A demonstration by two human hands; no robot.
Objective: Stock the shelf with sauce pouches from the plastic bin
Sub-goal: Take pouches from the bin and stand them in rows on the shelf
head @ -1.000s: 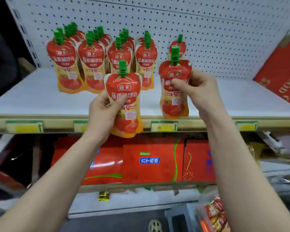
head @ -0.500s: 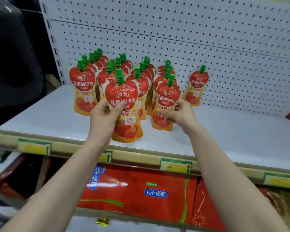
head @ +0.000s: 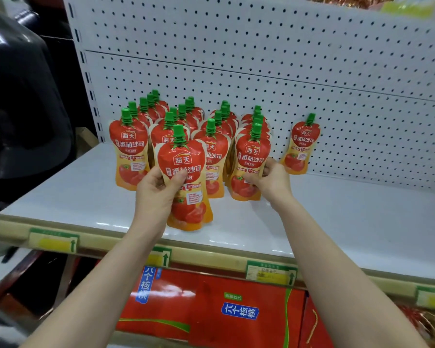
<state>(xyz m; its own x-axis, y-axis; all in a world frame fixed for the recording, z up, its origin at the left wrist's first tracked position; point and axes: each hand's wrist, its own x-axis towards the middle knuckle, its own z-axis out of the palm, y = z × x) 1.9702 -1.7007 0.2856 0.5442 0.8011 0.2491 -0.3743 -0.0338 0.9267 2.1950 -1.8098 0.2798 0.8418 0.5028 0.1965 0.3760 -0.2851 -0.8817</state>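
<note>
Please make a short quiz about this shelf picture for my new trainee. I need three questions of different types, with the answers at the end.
1. True or false: the left hand is empty.
2. What colour are the caps of the sauce pouches on the shelf? A. red B. green C. white
3. Fill in: the front pouch of the fourth row from the left is gripped by the ____ hand.

Key
1. False: it grips a pouch.
2. B.
3. right: the right hand.
</note>
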